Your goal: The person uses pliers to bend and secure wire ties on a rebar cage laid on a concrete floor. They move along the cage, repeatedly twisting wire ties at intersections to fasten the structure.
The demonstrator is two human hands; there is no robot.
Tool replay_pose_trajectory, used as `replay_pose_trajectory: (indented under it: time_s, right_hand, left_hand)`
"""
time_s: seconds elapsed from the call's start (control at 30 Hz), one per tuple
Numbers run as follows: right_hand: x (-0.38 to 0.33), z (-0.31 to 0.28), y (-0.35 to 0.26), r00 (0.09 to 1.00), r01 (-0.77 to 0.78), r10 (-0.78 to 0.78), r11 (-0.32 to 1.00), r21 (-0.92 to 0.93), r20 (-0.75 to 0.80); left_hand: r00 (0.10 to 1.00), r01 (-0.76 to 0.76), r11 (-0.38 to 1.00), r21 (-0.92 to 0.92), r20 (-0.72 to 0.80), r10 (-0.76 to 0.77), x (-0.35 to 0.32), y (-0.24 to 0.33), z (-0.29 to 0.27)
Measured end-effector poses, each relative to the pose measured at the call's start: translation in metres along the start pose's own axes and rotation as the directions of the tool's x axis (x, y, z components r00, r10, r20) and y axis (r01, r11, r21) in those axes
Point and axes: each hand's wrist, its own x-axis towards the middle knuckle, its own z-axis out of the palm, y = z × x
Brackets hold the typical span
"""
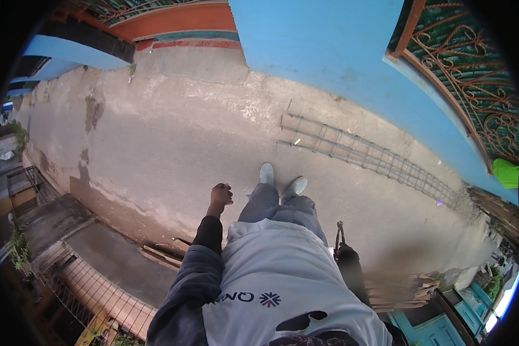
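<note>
My left hand [219, 197] hangs out over the paved ground, left of my legs, its fingers curled in. Whether anything small sits inside those fingers is hidden. Low at my right side, my right hand [345, 252] is dark and partly in shadow. It is closed around a pair of metal pincers [340, 228], whose head points away from me. On the ground ahead and to the right lies a long cage of steel rebar [357, 149], apart from both hands. Its near bars and square ties show plainly.
A blue wall [323, 40] rises beyond the cage, with a scrolled iron grille [461, 69] at right. Stacked wood pieces [401, 291] lie at lower right. Wire mesh [106, 294] and planks [161, 258] are at lower left. My grey shoes [266, 173] stand on concrete.
</note>
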Motion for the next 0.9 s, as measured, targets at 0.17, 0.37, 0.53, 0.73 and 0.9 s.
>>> replay_pose_trajectory:
  time_s: [0.17, 0.37, 0.53, 0.73, 0.9]
  right_hand:
    - [0.011, -0.017, 0.035, 0.932, 0.331, -0.305, 0.936, -0.119, 0.197]
    - [0.012, 0.006, -0.026, 0.978, -0.203, 0.199, 0.976, 0.077, 0.063]
    - [0.007, -0.009, -0.06, 0.975, -0.218, 0.212, 0.969, 0.114, 0.063]
    - [0.004, -0.057, -0.094, 0.999, -0.046, 0.038, 0.966, -0.253, -0.037]
    - [0.06, -0.144, -0.099, 0.993, -0.102, 0.099, 0.994, 0.041, 0.056]
  left_hand:
    - [1.0, 0.012, 0.996, 0.084, 0.008, -0.013, 0.002, -0.006, -0.005]
    - [1.0, -0.018, 0.998, 0.052, 0.006, 0.018, 0.003, -0.01, 0.0]
    - [0.997, -0.071, 0.996, 0.049, -0.008, 0.072, -0.012, 0.0, 0.028]
    - [0.997, -0.044, 0.999, 0.014, -0.056, 0.044, -0.044, -0.01, 0.076]
    - [0.995, -0.047, 0.999, -0.015, -0.087, 0.046, -0.069, -0.027, 0.132]
